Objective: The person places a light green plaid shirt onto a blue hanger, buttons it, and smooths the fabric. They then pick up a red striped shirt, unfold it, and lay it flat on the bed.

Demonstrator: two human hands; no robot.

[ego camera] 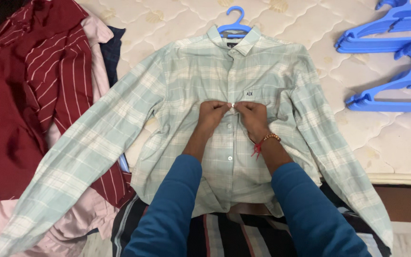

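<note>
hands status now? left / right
Left hand: closed, pinching the placket of the pale green checked shirt.
Right hand: closed, pinching the same placket at a white button.

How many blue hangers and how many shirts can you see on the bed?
Blue hangers: 4, one inside the pale green plaid shirt, about three stacked at the right.
Shirts: 3 clear, namely pale green plaid shirt, red striped shirt, pink shirt.
Total: 7

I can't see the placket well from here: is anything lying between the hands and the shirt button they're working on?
Nothing visible. The left hand and right hand already pinch the pale green plaid shirt at its white button, fingers touching the cloth. The placket is uncovered.
</note>
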